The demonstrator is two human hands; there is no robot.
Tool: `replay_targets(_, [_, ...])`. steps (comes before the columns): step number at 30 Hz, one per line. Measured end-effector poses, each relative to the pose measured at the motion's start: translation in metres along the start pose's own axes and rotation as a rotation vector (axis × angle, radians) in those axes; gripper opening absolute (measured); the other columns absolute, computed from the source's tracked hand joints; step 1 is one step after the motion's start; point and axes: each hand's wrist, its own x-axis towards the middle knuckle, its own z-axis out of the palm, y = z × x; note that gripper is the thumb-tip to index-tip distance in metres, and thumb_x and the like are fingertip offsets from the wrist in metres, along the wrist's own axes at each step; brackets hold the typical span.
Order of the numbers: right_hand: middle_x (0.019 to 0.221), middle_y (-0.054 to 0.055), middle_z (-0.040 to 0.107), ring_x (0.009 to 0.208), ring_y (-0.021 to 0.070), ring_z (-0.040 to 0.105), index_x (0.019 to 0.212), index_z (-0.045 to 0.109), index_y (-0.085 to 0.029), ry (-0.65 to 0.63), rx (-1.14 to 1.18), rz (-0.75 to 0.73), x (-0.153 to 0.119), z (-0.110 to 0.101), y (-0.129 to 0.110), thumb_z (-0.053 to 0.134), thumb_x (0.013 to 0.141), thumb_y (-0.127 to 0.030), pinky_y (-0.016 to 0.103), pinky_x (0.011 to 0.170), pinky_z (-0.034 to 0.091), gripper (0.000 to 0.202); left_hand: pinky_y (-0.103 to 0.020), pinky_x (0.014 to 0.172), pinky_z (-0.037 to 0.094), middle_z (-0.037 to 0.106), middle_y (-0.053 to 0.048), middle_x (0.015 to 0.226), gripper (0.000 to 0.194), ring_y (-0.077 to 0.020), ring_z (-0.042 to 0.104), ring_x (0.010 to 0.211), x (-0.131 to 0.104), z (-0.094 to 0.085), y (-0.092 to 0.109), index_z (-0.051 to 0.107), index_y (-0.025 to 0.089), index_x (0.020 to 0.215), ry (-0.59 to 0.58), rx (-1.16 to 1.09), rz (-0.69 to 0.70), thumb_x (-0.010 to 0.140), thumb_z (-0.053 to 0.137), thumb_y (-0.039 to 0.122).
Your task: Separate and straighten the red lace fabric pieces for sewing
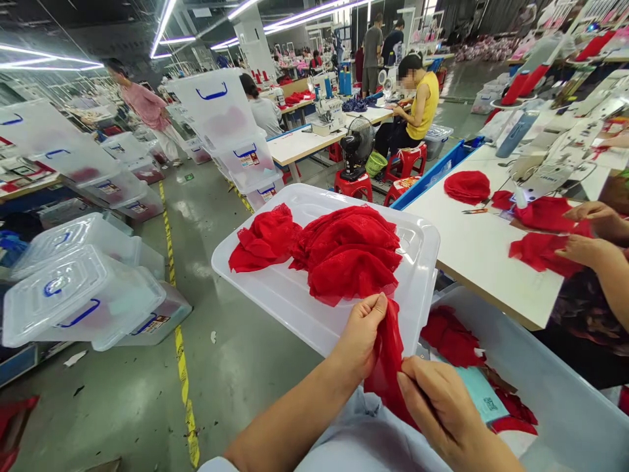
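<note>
My left hand (361,331) pinches the upper edge of a piece of red fabric (390,354) at the near edge of a white plastic lid (275,295). Lower and to the right, my right hand (437,400) grips the same piece along its side, so it hangs between both hands over my lap. On the lid, just beyond my left hand, lies a layered pile of red fabric (351,249). A smaller crumpled red heap (265,239) touches the pile's left side.
An open bin (555,406) with red pieces stands at lower right. Beside it, a co-worker's hands (590,236) hold red fabric on a white sewing table (472,242). Clear boxes (78,295) are stacked at left; a fan (358,147) stands ahead.
</note>
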Motion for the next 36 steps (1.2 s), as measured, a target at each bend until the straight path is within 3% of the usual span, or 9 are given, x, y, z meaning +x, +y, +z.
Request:
replay_targets(7, [0.057, -0.005, 0.042, 0.048, 0.0106, 0.038, 0.07, 0.038, -0.023, 0.018, 0.071, 0.028, -0.005, 0.006, 0.003, 0.04, 0.095, -0.018, 0.022, 0.048, 0.033, 0.026, -0.019, 0.045, 0.031, 0.049, 0.006, 0.048, 0.048, -0.0042, 0.039, 0.043, 0.008, 0.0, 0.002, 0.049, 0.015, 0.054, 0.038, -0.061, -0.067, 0.051, 0.087, 0.045])
replay_targets(11, [0.056, -0.005, 0.036, 0.047, 0.0098, 0.033, 0.065, 0.039, -0.022, 0.115, 0.299, 0.241, -0.001, 0.003, 0.02, 0.041, 0.097, -0.029, 0.023, 0.043, 0.028, 0.033, -0.02, 0.051, 0.04, 0.058, 0.003, 0.054, 0.042, -0.0067, 0.049, 0.048, 0.009, -0.009, 0.012, 0.058, 0.014, 0.061, 0.041, -0.095, -0.147, 0.053, 0.087, 0.044])
replay_targets(15, [0.058, -0.004, 0.035, 0.051, 0.0102, 0.029, 0.065, 0.046, -0.02, 0.188, 0.426, 0.415, -0.005, 0.0, 0.038, 0.046, 0.096, -0.038, 0.023, 0.044, 0.026, 0.036, -0.023, 0.061, 0.046, 0.067, -0.004, 0.066, 0.047, -0.0112, 0.059, 0.06, 0.003, -0.017, 0.02, 0.066, 0.011, 0.071, -0.12, -0.004, -0.256, 0.06, 0.081, 0.053])
replay_targets(18, [0.059, -0.004, 0.034, 0.052, 0.0101, 0.028, 0.065, 0.048, -0.019, 0.177, 0.49, 0.441, -0.008, 0.0, 0.042, 0.048, 0.095, -0.04, 0.023, 0.045, 0.024, 0.036, -0.021, 0.061, 0.044, 0.069, -0.004, 0.07, 0.04, -0.0102, 0.06, 0.062, 0.0, -0.02, 0.02, 0.069, 0.01, 0.074, -0.223, 0.078, -0.249, 0.06, 0.084, 0.044])
replay_targets(24, [0.06, -0.004, 0.038, 0.054, 0.0104, 0.03, 0.068, 0.053, -0.019, 0.106, 0.562, 0.542, -0.005, 0.001, 0.042, 0.053, 0.091, -0.047, 0.023, 0.046, 0.026, 0.037, -0.025, 0.063, 0.047, 0.069, -0.005, 0.063, 0.039, -0.0134, 0.062, 0.061, 0.004, -0.016, 0.018, 0.068, 0.011, 0.068, -0.093, 0.075, -0.14, 0.065, 0.081, 0.048])
replay_targets(27, [0.06, -0.004, 0.038, 0.054, 0.0104, 0.029, 0.066, 0.053, -0.019, 0.119, 0.523, 0.535, -0.004, 0.002, 0.043, 0.054, 0.09, -0.047, 0.023, 0.047, 0.026, 0.037, -0.028, 0.064, 0.048, 0.069, -0.006, 0.062, 0.044, -0.0171, 0.064, 0.063, 0.004, -0.018, 0.021, 0.067, 0.012, 0.067, -0.073, 0.055, -0.168, 0.067, 0.077, 0.054])
replay_targets(31, [0.058, -0.004, 0.033, 0.052, 0.0101, 0.027, 0.064, 0.047, -0.02, 0.15, 0.485, 0.507, -0.002, 0.001, 0.043, 0.048, 0.093, -0.046, 0.023, 0.044, 0.024, 0.04, -0.026, 0.064, 0.048, 0.07, -0.008, 0.065, 0.041, -0.0164, 0.064, 0.063, 0.002, -0.02, 0.022, 0.07, 0.01, 0.071, -0.126, 0.087, -0.15, 0.067, 0.078, 0.05])
replay_targets(36, [0.056, -0.005, 0.033, 0.049, 0.0095, 0.029, 0.062, 0.036, -0.021, 0.039, 0.355, 0.271, -0.002, 0.005, 0.026, 0.041, 0.097, -0.033, 0.022, 0.045, 0.026, 0.037, -0.022, 0.055, 0.044, 0.065, -0.002, 0.054, 0.036, -0.0099, 0.056, 0.05, 0.007, -0.014, 0.013, 0.065, 0.012, 0.058, 0.041, -0.049, -0.074, 0.056, 0.087, 0.041])
